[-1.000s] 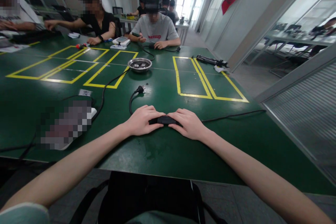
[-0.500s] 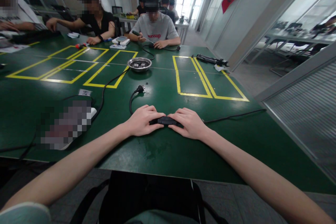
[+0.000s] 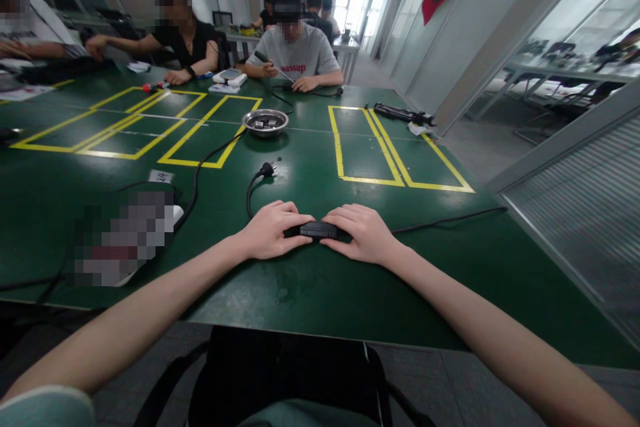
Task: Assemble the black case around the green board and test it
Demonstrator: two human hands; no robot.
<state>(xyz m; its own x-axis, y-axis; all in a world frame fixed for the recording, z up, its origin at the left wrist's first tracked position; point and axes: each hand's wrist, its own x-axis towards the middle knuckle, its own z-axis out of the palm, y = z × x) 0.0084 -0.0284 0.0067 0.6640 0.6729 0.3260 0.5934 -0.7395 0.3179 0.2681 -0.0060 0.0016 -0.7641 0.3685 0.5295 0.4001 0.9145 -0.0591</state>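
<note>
Between my two hands, near the front of the green table, is a black power adapter [image 3: 319,230]. My left hand [image 3: 274,230] closes round its left end, thumb below and fingers above. The right end is gripped the same way by my right hand [image 3: 361,235]. My hands cover both ends of the adapter; its ridged middle shows. From the left side a cord curls up to a black mains plug [image 3: 267,170] lying on the table. A thin black cable [image 3: 450,219] runs off to the right from behind my right hand.
A steel bowl [image 3: 265,123] with small metal parts stands mid-table. Left of me lies a blurred-out device [image 3: 130,240] with a cable, near a paper tag [image 3: 161,176]. A folded black tripod [image 3: 404,115] lies at the far right. Across the table, a person [image 3: 295,53] holds a screwdriver [image 3: 263,58].
My right hand has shifted very slightly to the right, showing a bit more of the adapter. My left hand stays in place.
</note>
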